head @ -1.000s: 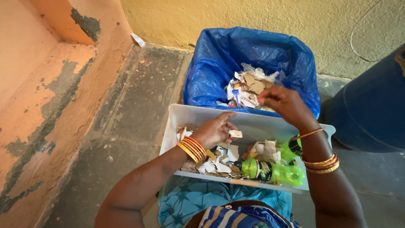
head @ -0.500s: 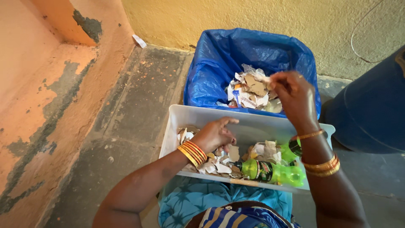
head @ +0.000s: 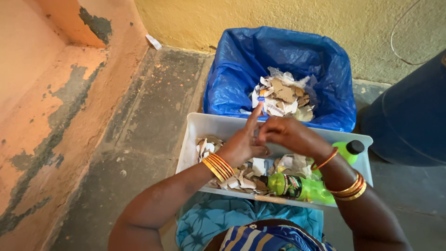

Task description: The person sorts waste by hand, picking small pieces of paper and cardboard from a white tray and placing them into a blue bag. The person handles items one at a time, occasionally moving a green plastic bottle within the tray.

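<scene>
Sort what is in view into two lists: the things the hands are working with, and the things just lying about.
In use:
left hand
right hand
white tub on the lap
paper scraps in the tub
blue-lined bin with torn paper

Lying about:
green bottles in the tub
paper bit by the wall
dark blue barrel

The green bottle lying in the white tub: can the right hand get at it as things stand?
Probably yes. The green bottle lies uncovered on the scraps, just below the right hand; nothing sits between them.
</scene>
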